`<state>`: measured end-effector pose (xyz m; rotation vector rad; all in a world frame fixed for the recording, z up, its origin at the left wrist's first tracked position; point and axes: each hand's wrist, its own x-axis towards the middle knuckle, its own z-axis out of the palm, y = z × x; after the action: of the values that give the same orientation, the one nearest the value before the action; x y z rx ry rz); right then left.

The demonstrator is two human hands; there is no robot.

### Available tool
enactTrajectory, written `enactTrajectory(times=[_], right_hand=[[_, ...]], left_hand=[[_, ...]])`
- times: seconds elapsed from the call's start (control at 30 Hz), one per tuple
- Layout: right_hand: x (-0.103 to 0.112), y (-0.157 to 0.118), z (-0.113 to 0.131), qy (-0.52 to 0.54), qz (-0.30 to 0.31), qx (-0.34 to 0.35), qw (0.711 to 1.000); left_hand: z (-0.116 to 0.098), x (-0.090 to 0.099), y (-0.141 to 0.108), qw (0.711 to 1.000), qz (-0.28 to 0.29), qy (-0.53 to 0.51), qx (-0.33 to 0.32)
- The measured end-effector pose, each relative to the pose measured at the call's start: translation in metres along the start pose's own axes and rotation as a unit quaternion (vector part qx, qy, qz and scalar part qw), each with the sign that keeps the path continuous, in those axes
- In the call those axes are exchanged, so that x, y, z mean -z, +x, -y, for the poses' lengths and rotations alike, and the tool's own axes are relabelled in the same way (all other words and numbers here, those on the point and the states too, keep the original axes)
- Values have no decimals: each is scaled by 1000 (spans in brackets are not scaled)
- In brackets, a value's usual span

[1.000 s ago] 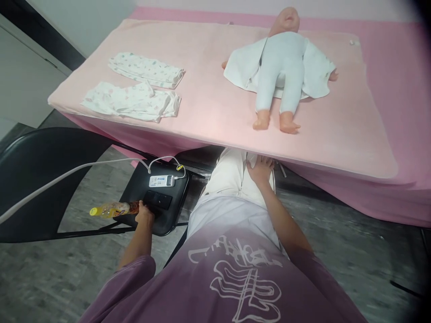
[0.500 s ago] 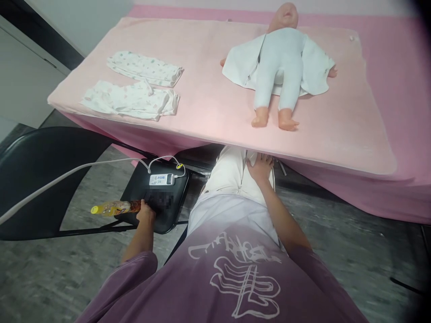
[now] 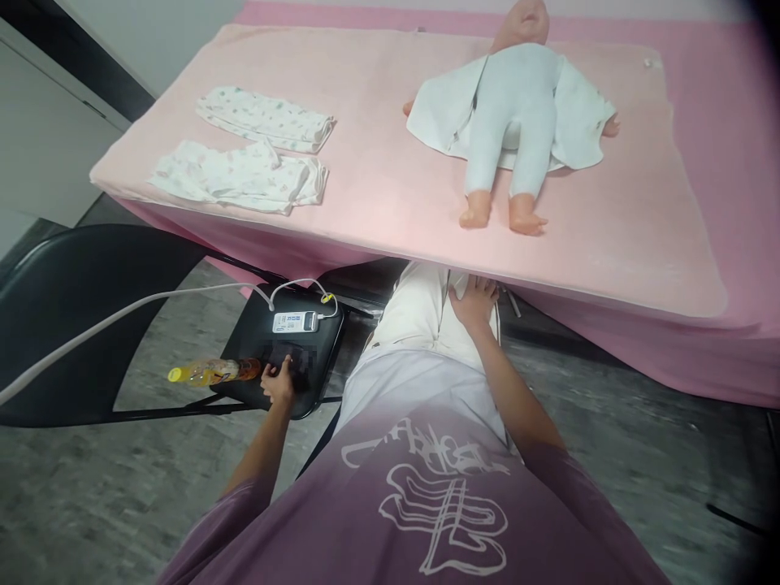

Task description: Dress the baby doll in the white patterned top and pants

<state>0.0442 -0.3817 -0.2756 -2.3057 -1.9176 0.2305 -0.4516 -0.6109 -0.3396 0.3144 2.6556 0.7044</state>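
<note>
My left hand is over the black chair seat, its thumb and fingers apart, beside a bottle with a yellow cap. The bottle stands or lies near the seat's left edge; a blurred dark patch hides what is by my fingertips. My right hand rests spread on my white trousers at the table's front edge. A white power bank with a cable lies on the seat. On the table a doll in white clothing lies on its back, arms outstretched.
Two folded patterned baby garments, one behind the other, lie at the left of the pink-covered table. A thick pale cable runs across the chair's backrest to the seat. Chair legs and dark bars show under the table.
My left hand has moved right, off the bottle's lower end, and its fingers have parted. My right hand stays on my trousers. The view has shifted slightly.
</note>
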Motion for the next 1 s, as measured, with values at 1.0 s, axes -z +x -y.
enactTrajectory(times=[1.0], right_hand=[[2, -1, -1, 4, -1, 2, 1000]], left_hand=[[-63, -21, -21, 986, -70, 128, 85]])
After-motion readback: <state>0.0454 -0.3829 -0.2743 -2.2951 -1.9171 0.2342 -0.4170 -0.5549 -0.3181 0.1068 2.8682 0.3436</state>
